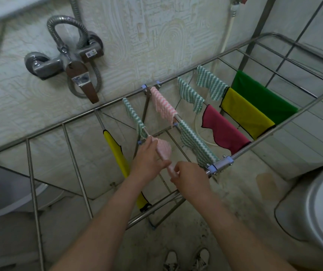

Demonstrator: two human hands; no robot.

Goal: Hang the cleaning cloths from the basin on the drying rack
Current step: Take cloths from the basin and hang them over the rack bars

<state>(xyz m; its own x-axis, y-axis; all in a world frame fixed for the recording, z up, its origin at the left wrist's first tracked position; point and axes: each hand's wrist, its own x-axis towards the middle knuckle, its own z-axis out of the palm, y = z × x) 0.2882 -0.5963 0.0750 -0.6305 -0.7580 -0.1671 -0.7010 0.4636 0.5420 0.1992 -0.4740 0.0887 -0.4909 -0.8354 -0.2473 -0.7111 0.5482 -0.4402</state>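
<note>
We've got the pink striped cloth (163,151) pinched in both hands, left hand (148,161) and right hand (191,179), stretching it along a drying rack (62,124) rail beside the yellow cloth (115,149) so it'll dry flat.

Four green-striped cloths (211,83), two pink-striped (163,106), two yellow (246,112), one magenta (225,130), one green (262,96), seemingly.

The drying rack (74,118) is bare, shiny metal rod with pale plastic joints. The striped cloths, like the pink one (163,106), look ribbed and matt; the plain yellow cloth (246,112) and green cloth (262,96) look smooth. The wall tap (68,63) is glossy chrome, the wall (156,36) embossed and rough.
</note>
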